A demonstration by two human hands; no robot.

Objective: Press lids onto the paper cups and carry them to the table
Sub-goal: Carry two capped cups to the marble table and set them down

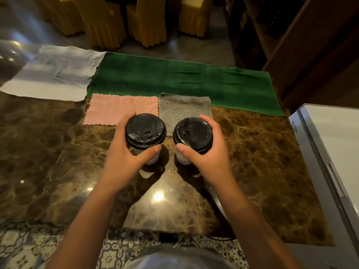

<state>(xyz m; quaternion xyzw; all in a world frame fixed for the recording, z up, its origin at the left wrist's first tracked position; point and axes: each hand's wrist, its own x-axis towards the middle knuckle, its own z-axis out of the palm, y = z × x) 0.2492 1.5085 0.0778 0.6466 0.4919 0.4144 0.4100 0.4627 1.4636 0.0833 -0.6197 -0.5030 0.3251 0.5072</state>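
Fingers of the left hand (124, 152) curl round the left paper cup (149, 155), thumb across its near side just under the rim; fingers of the right hand (206, 150) wrap the right paper cup (182, 157) the same way. Both cups stand upright, long axes vertical, close together but not touching, over the middle of the marble counter (262, 162). Whether their bases rest on the stone cannot be told. Each wears a black lid: the left lid (145, 130) has its sip tab toward the person, the right lid (193, 133) has its tab toward the left cup. Just beyond lie a pink cloth (116, 109) and a grey cloth (182, 105), then a green towel (174, 80) and a white cloth (54, 72). Bare marble spreads left, right and toward the near edge. A white appliance (334, 142) borders the counter's right edge.
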